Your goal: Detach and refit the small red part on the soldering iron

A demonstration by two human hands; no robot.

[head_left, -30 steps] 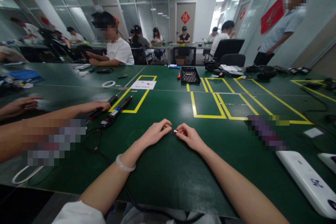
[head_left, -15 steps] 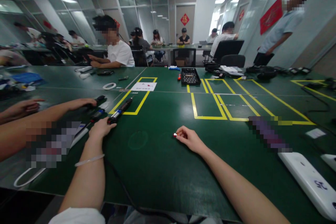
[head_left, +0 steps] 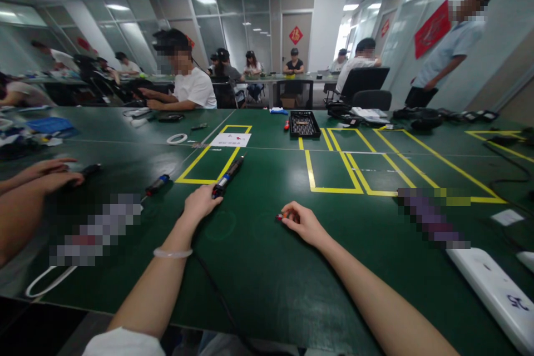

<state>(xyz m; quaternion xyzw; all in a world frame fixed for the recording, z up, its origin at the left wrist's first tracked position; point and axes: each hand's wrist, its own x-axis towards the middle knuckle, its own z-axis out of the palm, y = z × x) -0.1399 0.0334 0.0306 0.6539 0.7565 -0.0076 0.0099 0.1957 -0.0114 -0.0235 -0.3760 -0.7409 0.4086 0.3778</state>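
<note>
Pinching red part (head_left: 279,216); right hand (head_left: 306,223) fingertips

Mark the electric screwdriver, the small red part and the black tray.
electric screwdriver (head_left: 230,174): head view, middle of its dark barrel.
small red part (head_left: 278,216): head view, its exposed red end.
black tray (head_left: 306,136): head view, its near rim.

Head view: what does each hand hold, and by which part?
Left hand: black pen-shaped tool with blue band, by its near end. Right hand: small red part, fingertip pinch.
</note>
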